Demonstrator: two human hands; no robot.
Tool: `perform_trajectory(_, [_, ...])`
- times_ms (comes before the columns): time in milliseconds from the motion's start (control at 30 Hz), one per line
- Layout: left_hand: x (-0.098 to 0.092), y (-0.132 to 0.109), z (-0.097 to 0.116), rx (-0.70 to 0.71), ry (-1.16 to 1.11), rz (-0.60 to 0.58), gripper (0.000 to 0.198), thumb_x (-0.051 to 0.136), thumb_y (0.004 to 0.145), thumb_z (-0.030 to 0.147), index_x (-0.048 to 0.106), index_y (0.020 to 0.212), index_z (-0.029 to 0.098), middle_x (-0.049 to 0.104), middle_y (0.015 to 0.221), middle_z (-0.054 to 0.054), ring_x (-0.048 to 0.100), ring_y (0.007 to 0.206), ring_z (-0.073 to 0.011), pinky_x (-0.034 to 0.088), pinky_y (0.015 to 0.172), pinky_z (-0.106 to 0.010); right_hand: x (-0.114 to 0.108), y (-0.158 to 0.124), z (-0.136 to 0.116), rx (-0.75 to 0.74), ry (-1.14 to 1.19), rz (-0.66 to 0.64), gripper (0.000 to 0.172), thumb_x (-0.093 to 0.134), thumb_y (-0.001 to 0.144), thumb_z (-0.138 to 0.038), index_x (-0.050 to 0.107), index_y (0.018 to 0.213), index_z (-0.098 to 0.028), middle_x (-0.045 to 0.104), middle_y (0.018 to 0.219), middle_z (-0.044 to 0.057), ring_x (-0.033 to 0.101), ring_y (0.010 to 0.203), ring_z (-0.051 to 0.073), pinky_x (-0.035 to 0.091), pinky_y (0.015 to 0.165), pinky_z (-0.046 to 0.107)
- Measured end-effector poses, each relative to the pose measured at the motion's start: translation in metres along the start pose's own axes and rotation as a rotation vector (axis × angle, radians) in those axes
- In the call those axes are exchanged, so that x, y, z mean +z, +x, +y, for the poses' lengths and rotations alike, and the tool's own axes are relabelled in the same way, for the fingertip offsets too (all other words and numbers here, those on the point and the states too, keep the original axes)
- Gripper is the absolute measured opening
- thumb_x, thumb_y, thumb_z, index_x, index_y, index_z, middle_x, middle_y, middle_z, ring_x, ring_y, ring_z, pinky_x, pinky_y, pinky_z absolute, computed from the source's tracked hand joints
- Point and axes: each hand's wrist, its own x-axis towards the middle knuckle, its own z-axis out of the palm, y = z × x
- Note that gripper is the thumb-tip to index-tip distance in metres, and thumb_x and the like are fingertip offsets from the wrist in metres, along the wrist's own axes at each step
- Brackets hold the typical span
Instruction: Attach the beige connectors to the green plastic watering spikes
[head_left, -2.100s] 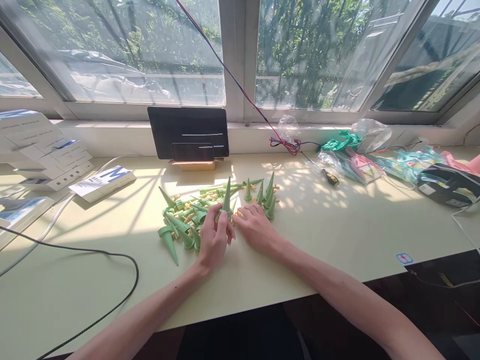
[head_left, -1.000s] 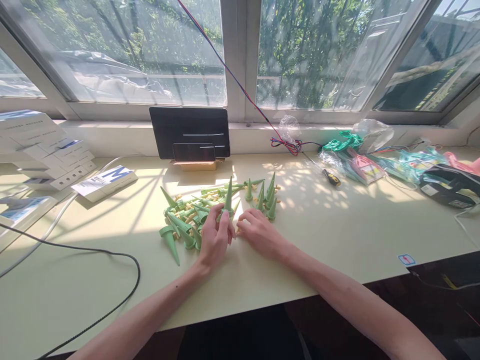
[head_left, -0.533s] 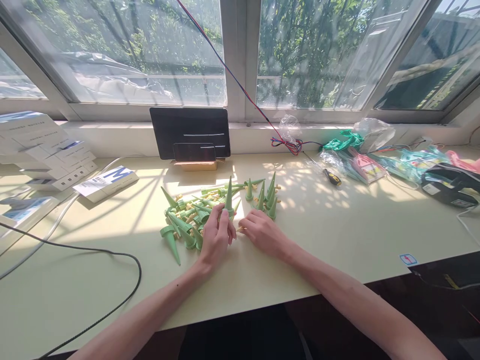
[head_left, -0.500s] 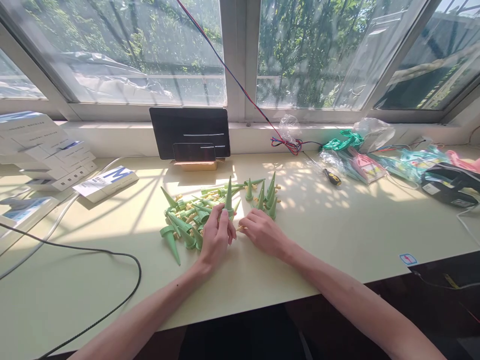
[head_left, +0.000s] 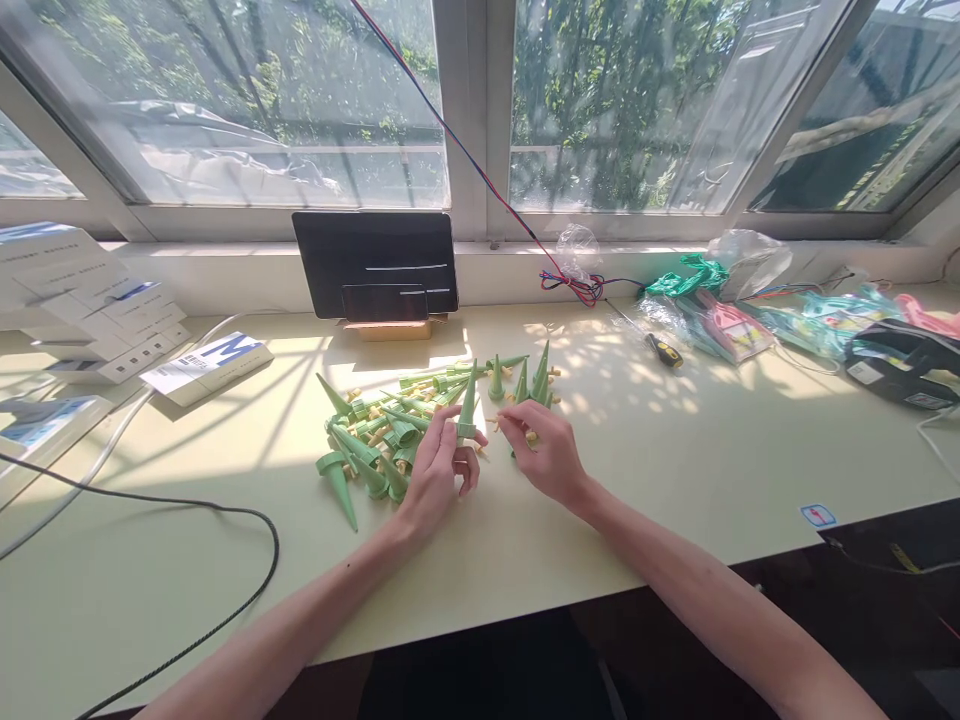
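Hidden or unclear: the heap of cones (head_left: pixel 379 435) lay tangled and overlapping, so its number could not be counted. Small tan pegs (head_left: pixel 352 394) were scattered through it, too fine to number. Your right hand (head_left: pixel 546 458) covered part of the upright cones (head_left: pixel 541 372) behind it; at least three stood in view. The plastic bags (head_left: pixel 720 300) at far right were cut off by the frame edge, their contents indistinct.

Counts: one tablet (head_left: pixel 375 258) leaned against the sill, with one phone (head_left: pixel 385 302) propped in front of it. One screwdriver (head_left: pixel 664 351) and one black cable (head_left: pixel 247 590) lay on the counter (head_left: pixel 675 460).

Pose: your left hand (head_left: pixel 439 472) was closed around a single green cone (head_left: pixel 467 407) at its wide base, tip up and leaning slightly right, just beside the heap. Your right hand faced it, wrist bent, thumb and forefinger drawn together at the tips; whether they pinched a peg could not be told. Both forearms crossed the near counter edge.
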Motion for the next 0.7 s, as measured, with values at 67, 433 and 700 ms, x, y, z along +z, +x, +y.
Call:
perform_trajectory(67, [-0.0012,0.0011,-0.0005,-0.057,-0.061,-0.049,0.032,0.045,0.097,0.049,0.049,0.116,0.023,0.066,0.092,-0.003,0.049,0.043,-0.0074,0.037,0.036,-0.021,0.0003,-0.0005,-0.0011,0.003,0.019,-0.001,0.016,0.051,0.098,-0.025,0.064,0.09,-0.021,0.067,0.08,0.003,0.06,0.068,0.015,0.052,0.066,0.028])
perform_trajectory(433, [-0.0008,0.0018,0.002,-0.206,-0.246,-0.191,0.031,0.048,0.096,0.048,0.049,0.114,0.022,0.066,0.09,-0.005,0.054,0.045,-0.0103,0.035,0.034,-0.021,0.0013,-0.0007,-0.0009,0.014,0.064,-0.038,0.016,0.051,0.098,-0.024,0.065,0.092,-0.02,0.066,0.08,0.004,0.06,0.068,0.014,0.051,0.062,0.027])
perform_trajectory(700, [-0.001,0.0022,0.0015,-0.186,-0.2,-0.246,0.028,0.05,0.096,0.048,0.05,0.103,0.021,0.066,0.091,-0.003,0.055,0.046,-0.0091,0.036,0.036,-0.02,0.0021,-0.0022,-0.001,0.017,0.072,-0.045,0.016,0.052,0.097,-0.023,0.065,0.09,-0.019,0.065,0.078,0.003,0.058,0.067,0.014,0.05,0.061,0.026])
